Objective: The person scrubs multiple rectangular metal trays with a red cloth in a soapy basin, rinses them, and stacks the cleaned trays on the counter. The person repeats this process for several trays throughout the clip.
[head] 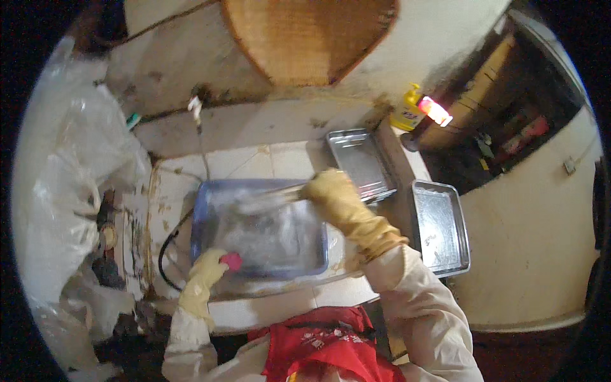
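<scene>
A blue plastic tub (194, 229) of cloudy, sudsy water stands in a tiled basin. My left hand (206, 273), in a pale yellow rubber glove, holds a pink scrubbing pad (232, 261) at the tub's near left edge. Over the tub's right side, my right hand (331, 191), in a darker yellow glove, grips one end of a long, thin, pale object (267, 200). Motion blurs this object, so its exact kind is unclear. It reaches left across the water. Whatever lies under the suds is hidden.
One metal tray (360, 160) lies behind my right hand; another metal tray (441, 229) rests on the right ledge. A yellow pump bottle (407, 112) stands at the back right. A black hose (164, 258) curves along the tub's left. Plastic sheeting (71, 191) hangs at far left.
</scene>
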`<state>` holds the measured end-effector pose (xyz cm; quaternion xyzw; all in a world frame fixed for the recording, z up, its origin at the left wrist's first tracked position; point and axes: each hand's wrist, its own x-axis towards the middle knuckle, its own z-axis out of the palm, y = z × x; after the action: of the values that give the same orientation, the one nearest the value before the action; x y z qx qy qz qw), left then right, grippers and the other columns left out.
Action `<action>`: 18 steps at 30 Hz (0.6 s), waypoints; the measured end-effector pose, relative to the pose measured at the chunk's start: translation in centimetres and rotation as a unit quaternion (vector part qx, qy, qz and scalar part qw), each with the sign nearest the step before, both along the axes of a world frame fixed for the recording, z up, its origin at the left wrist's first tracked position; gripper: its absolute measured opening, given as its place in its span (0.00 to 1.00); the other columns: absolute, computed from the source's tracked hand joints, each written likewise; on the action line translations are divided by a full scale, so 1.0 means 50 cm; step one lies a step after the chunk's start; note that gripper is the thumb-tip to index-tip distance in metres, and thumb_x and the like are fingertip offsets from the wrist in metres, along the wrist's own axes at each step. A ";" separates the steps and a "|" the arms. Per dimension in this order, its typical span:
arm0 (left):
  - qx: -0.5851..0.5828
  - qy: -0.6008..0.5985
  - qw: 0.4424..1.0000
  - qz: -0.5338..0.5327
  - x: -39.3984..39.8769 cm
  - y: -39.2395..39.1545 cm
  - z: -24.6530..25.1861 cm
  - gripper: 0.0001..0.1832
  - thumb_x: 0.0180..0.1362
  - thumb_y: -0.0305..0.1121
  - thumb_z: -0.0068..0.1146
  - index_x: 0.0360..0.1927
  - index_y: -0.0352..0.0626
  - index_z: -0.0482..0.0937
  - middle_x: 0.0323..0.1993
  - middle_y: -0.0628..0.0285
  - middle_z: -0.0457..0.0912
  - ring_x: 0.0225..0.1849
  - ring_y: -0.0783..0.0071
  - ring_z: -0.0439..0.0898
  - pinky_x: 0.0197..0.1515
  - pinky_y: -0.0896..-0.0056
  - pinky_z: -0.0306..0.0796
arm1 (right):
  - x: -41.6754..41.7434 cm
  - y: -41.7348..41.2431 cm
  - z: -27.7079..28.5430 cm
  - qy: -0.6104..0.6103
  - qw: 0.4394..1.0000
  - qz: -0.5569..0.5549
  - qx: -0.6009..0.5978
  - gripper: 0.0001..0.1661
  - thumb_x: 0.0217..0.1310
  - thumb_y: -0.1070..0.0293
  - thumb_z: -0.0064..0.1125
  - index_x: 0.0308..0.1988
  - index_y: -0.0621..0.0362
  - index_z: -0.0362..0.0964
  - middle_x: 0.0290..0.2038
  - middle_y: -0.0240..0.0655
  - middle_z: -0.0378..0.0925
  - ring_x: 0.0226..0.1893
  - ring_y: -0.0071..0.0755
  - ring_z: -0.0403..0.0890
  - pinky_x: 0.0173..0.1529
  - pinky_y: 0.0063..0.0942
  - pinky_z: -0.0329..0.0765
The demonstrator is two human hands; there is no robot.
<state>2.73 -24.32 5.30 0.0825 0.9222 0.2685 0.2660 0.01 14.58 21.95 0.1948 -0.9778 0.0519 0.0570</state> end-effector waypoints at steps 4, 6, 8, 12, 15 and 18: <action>-0.021 -0.083 0.994 -0.066 -0.049 0.044 0.026 0.20 0.56 0.37 0.66 0.54 0.49 0.87 0.48 0.48 0.89 0.54 0.47 0.86 0.58 0.48 0.76 | 0.084 0.143 -0.118 -0.009 0.940 -0.118 -0.320 0.11 0.53 0.73 0.64 0.38 0.55 0.87 0.40 0.45 0.86 0.43 0.53 0.86 0.48 0.44 0.82; -0.038 -0.094 0.993 -0.067 -0.090 0.018 -0.045 0.21 0.57 0.37 0.64 0.55 0.49 0.87 0.50 0.47 0.88 0.55 0.47 0.86 0.59 0.47 0.76 | 0.119 0.129 -0.149 -0.007 0.900 -0.192 -0.392 0.13 0.52 0.78 0.63 0.40 0.59 0.86 0.46 0.45 0.85 0.48 0.51 0.86 0.51 0.42 0.82; -0.020 -0.090 0.996 -0.018 -0.127 0.014 -0.136 0.25 0.60 0.40 0.64 0.62 0.48 0.83 0.57 0.45 0.85 0.59 0.47 0.83 0.62 0.46 0.75 | 0.154 0.141 -0.203 0.117 0.931 -0.209 -0.277 0.15 0.58 0.78 0.63 0.47 0.60 0.83 0.48 0.45 0.84 0.49 0.47 0.84 0.53 0.35 0.81; 0.005 -0.002 0.999 0.043 -0.193 0.096 -0.272 0.37 0.62 0.45 0.64 0.75 0.48 0.70 0.71 0.43 0.73 0.72 0.47 0.73 0.72 0.46 0.67 | 0.266 0.219 -0.417 -0.095 0.607 -0.381 -0.691 0.22 0.76 0.55 0.60 0.58 0.59 0.76 0.48 0.35 0.81 0.47 0.32 0.80 0.51 0.31 0.80; -0.091 0.175 0.980 -0.032 -0.131 0.162 -0.390 0.44 0.62 0.47 0.66 0.80 0.50 0.62 0.77 0.45 0.65 0.79 0.51 0.64 0.78 0.48 0.59 | 0.328 0.205 -0.466 -0.138 0.610 -0.467 -0.625 0.31 0.77 0.45 0.58 0.62 0.59 0.74 0.47 0.28 0.79 0.43 0.25 0.78 0.47 0.24 0.78; 0.006 0.197 0.980 0.030 -0.122 0.194 -0.364 0.34 0.61 0.47 0.67 0.70 0.49 0.76 0.62 0.48 0.81 0.64 0.51 0.79 0.66 0.48 0.72 | 0.341 0.125 -0.386 -0.105 0.591 -0.465 -0.651 0.31 0.80 0.51 0.55 0.69 0.60 0.69 0.57 0.32 0.78 0.54 0.26 0.76 0.59 0.27 0.73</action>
<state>-3.34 -14.63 -12.91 0.1079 0.9570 0.2599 0.0703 17.06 20.85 2.67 -0.3819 -0.6409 0.6609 0.0819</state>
